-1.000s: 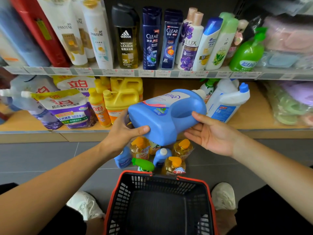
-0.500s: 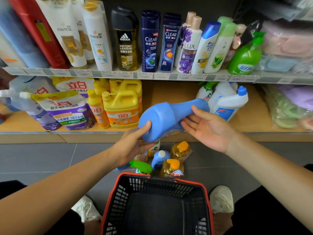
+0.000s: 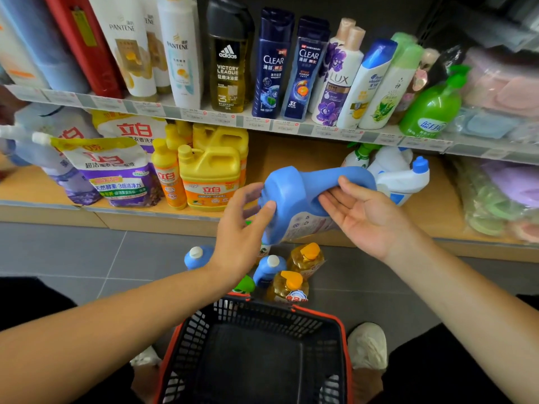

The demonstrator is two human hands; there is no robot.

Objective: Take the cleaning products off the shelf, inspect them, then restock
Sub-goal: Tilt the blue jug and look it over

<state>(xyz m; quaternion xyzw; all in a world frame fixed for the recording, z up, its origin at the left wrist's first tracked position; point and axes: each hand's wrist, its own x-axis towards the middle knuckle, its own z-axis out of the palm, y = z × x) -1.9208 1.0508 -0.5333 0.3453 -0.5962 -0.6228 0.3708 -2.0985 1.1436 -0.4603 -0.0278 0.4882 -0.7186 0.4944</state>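
Loosely cradles blue detergent jug (image 3: 294,196) over lower shelf (image 3: 437,217) front edge: right hand (image 3: 364,217) flat beneath, left hand (image 3: 242,228) splayed against base.

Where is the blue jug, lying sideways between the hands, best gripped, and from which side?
Grip the arched handle along the upper edge of the blue jug, coming from the right, where the right hand is near, fingers curled through the opening. The body is wide and smooth; the handle is its only narrow part.

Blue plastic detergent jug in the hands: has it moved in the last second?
Yes. The blue plastic jug has rolled, its front label now out of sight, and shifted right, off the yellow handled jug toward the white bottle.
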